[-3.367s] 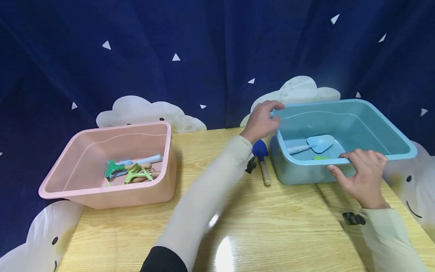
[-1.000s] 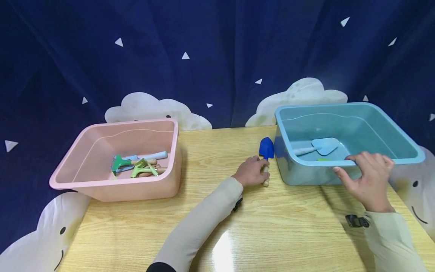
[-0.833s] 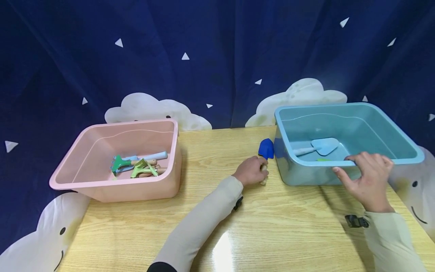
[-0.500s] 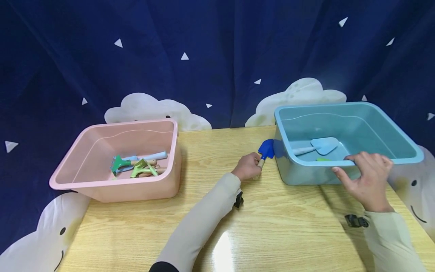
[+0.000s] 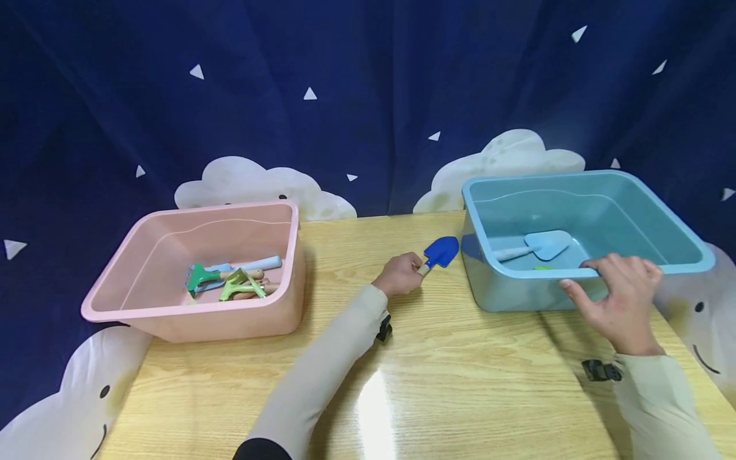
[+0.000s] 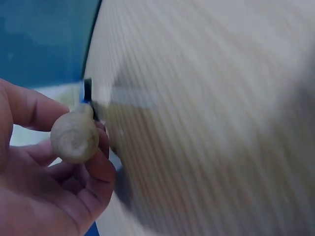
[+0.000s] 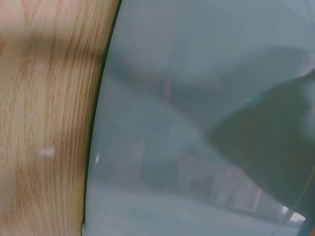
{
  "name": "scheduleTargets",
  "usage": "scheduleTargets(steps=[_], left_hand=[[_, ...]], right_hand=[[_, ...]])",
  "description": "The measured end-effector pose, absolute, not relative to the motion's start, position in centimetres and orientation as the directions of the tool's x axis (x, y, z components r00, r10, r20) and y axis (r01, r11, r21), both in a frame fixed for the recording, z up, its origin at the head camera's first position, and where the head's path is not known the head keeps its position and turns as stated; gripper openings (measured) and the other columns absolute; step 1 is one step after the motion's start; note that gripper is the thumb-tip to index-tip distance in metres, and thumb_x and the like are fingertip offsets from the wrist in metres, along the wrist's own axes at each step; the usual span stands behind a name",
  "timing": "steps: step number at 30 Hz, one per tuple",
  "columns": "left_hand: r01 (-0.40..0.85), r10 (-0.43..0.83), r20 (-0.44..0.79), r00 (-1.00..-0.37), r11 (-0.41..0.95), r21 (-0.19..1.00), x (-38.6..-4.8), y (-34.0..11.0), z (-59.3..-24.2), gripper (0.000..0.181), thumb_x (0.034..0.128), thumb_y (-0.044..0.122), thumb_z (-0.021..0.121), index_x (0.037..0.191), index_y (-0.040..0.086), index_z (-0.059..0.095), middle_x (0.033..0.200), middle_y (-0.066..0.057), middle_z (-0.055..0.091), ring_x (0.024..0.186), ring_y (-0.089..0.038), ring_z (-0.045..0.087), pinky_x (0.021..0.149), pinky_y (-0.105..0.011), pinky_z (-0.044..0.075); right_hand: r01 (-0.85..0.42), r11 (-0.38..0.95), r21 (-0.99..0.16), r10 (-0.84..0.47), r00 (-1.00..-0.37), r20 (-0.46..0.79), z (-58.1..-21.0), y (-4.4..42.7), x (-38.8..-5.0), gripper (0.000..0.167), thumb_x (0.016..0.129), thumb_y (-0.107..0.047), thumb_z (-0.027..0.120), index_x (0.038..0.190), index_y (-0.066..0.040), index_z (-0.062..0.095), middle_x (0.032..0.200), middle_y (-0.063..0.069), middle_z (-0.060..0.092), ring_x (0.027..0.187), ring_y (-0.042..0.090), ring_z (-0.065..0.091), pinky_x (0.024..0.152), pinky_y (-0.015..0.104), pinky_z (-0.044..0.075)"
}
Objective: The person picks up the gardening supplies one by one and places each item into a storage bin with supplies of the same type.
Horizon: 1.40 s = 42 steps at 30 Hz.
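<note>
A toy shovel [image 5: 441, 252] with a blue blade and a wooden handle is in my left hand [image 5: 398, 275], left of the blue tub [image 5: 483, 294]. In the left wrist view, the handle's rounded end [image 6: 75, 138] shows between thumb and curled fingers. The blade points toward the tub, low over the table. My right hand [image 5: 623, 300] grips the tub's near rim, fingers over the edge and thumb outside. Inside the tub lie a light blue trowel [image 5: 549, 245] and a partly hidden green thing. The right wrist view shows only the tub's outer wall [image 7: 147, 123] and wooden table.
On the left stands a pink tub [image 5: 195, 319] containing a green rake [image 5: 198, 276], a light green tool [image 5: 234, 287] and several blue and wooden-handled pieces. A dark blue curtain [image 5: 345, 64] with cloud shapes hangs behind the wooden table [image 5: 460, 383].
My left hand has left the blue tub's left rim, taken the shovel from the table by its handle and drawn it leftward, turning the handle left. My right hand has stayed on the rim.
</note>
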<state>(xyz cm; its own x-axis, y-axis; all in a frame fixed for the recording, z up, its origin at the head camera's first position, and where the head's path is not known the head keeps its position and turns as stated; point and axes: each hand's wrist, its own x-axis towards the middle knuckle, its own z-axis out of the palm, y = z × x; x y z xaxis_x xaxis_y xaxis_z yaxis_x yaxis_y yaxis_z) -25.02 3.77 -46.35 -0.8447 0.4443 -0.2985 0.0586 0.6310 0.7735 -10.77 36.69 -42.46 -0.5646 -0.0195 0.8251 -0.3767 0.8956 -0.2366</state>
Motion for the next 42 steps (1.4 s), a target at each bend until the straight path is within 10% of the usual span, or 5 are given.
scheduleTargets(steps=[29,36,42], left_hand=[[-0.216,0.539,-0.449,-0.712,0.440,0.871,-26.5,1.0,-45.9,0.042,0.0962,0.007,0.048,0.138,0.001,0.049,0.138,-0.022,0.049,0.077,-0.022,0.063,0.067,-0.027,0.055],[-0.268,0.590,-0.508,-0.628,0.449,0.853,-26.8,0.9,-45.7,0.060,0.0859,-0.002,0.050,0.145,0.008,0.046,0.142,-0.018,0.050,0.083,-0.024,0.062,0.070,-0.028,0.054],[-0.170,0.633,-0.506,-0.585,0.515,0.840,-26.7,0.9,-45.4,0.068,0.0829,-0.005,0.054,0.147,0.015,0.046,0.155,-0.013,0.041,0.111,-0.020,0.052,0.079,-0.027,0.046]], right_hand=[[-0.395,0.888,-0.233,-0.013,-0.529,0.848,-42.5,36.7,-11.0,0.086,0.082,-0.077,0.053,0.083,0.008,0.064,0.070,0.025,0.057,0.072,0.042,0.039,0.085,0.066,0.017],[-0.395,0.891,-0.224,-0.016,-0.520,0.854,-42.5,36.7,-11.0,0.086,0.082,-0.077,0.053,0.083,0.008,0.064,0.070,0.025,0.057,0.072,0.043,0.040,0.085,0.065,0.017],[-0.392,0.891,-0.228,-0.023,-0.540,0.841,-42.4,36.7,-11.0,0.086,0.082,-0.077,0.052,0.084,0.008,0.065,0.072,0.027,0.058,0.073,0.042,0.040,0.086,0.065,0.017]])
